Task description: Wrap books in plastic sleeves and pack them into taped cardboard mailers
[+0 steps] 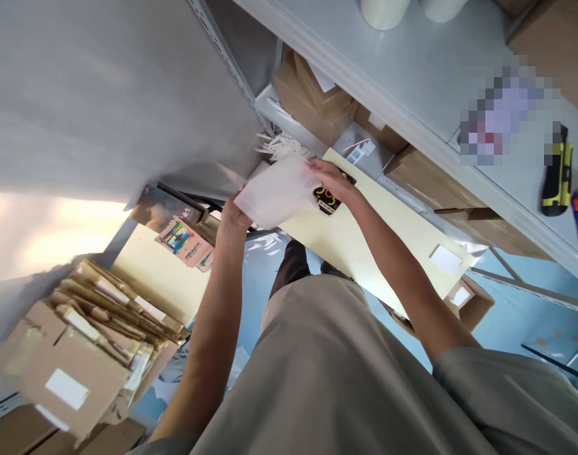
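Note:
Between my two hands I hold a translucent white sheet or pouch (278, 193), its exact kind too blurred to make out. My left hand (236, 210) grips the lower left edge. The upper right edge is pinched in my right hand (330, 177), which is above a black printed item (327, 201) with bright lettering. That item lies on a long cream-coloured board (378, 237). Part of it is covered by my right hand and the sheet. Just beyond the sheet sits a heap of white paper strips (286, 146).
A carton packed with brown envelopes (113, 309) stands at the left, near printed boxes (184, 240). On the grey shelf (364, 57) at the upper right lie a yellow-black box cutter (558, 177) and white rolls (384, 12). Cardboard boxes (312, 95) sit beneath it.

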A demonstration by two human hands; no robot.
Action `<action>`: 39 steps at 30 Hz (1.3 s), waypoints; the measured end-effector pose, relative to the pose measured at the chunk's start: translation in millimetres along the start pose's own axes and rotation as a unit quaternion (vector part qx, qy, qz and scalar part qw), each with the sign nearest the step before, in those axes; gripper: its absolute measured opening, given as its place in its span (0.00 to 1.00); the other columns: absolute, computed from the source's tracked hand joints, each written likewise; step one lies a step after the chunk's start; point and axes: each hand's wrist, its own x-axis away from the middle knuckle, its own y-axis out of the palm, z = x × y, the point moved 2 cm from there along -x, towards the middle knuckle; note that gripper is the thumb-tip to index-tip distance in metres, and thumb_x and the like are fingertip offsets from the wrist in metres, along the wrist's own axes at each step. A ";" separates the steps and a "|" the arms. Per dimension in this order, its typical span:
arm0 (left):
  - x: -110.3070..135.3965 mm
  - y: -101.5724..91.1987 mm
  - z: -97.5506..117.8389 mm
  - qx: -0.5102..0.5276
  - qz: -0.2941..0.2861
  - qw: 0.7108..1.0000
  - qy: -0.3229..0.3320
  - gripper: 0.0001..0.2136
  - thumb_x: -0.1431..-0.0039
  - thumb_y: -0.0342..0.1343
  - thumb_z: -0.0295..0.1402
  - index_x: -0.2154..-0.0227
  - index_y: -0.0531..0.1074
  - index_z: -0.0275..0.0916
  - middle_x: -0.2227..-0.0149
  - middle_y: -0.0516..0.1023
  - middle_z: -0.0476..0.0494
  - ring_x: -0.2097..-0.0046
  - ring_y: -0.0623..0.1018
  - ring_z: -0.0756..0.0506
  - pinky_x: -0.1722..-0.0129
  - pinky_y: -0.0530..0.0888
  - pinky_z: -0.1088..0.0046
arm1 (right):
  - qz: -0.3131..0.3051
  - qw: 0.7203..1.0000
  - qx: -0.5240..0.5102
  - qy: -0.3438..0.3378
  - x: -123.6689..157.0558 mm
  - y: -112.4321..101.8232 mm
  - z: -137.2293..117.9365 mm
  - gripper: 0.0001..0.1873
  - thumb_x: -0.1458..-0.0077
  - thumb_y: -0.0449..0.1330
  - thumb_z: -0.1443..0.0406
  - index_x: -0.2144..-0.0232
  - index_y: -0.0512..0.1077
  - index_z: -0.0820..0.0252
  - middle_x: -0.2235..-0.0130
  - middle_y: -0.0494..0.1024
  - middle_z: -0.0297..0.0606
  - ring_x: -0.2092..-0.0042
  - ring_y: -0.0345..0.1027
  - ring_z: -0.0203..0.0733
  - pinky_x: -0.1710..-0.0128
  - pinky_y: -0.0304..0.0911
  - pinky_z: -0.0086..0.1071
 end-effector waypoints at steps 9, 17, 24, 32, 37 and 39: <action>22.9 16.9 -54.0 -0.090 -0.017 0.996 -0.020 0.11 0.32 0.67 0.36 0.52 0.79 0.36 0.68 0.83 0.45 0.58 0.88 0.39 0.51 0.87 0.64 | -0.021 0.991 0.114 0.061 133.7 -54.4 -0.8 0.26 0.41 0.77 0.44 0.69 0.79 0.60 0.70 0.80 0.32 0.64 0.76 0.41 0.58 0.74 0.34; 69.2 53.8 -127.5 -0.131 0.052 0.989 -0.036 0.14 0.36 0.67 0.20 0.53 0.76 0.42 0.67 0.81 0.52 0.66 0.82 0.51 0.61 0.81 0.79 | 0.203 0.938 0.271 0.080 266.8 -107.3 5.6 0.28 0.31 0.68 0.48 0.77 0.67 0.55 0.76 0.75 0.32 0.71 0.68 0.37 0.65 0.62 0.31; 125.7 53.7 -207.6 -0.240 -0.019 0.967 -0.080 0.16 0.43 0.74 0.20 0.57 0.77 0.41 0.69 0.82 0.54 0.71 0.81 0.55 0.66 0.77 0.84 | 0.209 0.913 0.286 0.202 382.4 -170.1 26.6 0.22 0.34 0.72 0.50 0.72 0.74 0.58 0.74 0.81 0.34 0.74 0.68 0.36 0.66 0.64 0.32; 114.2 38.2 -214.1 -0.575 -0.082 0.814 0.022 0.20 0.40 0.74 0.34 0.47 0.81 0.39 0.64 0.89 0.37 0.60 0.90 0.36 0.51 0.85 0.59 | 0.188 0.791 0.409 0.415 389.8 -182.3 134.5 0.13 0.27 0.65 0.60 0.51 0.86 0.63 0.46 0.88 0.54 0.45 0.83 0.52 0.48 0.71 0.35; 55.3 64.7 -185.7 -0.766 -0.157 0.578 0.236 0.46 0.40 0.74 0.44 0.22 0.65 0.38 0.17 0.55 0.20 0.17 0.56 0.20 0.22 0.62 0.38 | 0.246 0.750 0.404 0.463 378.9 -168.9 169.3 0.15 0.25 0.64 0.63 0.46 0.83 0.68 0.46 0.86 0.63 0.43 0.82 0.55 0.43 0.69 0.40; 36.4 69.1 -187.8 -0.815 -0.193 0.497 0.228 0.57 0.42 0.75 0.51 0.17 0.55 0.36 0.14 0.38 0.20 0.15 0.42 0.18 0.20 0.55 0.34 | 0.268 0.739 0.413 0.459 379.2 -157.9 177.6 0.17 0.23 0.59 0.64 0.42 0.81 0.69 0.42 0.84 0.65 0.39 0.79 0.57 0.38 0.66 0.43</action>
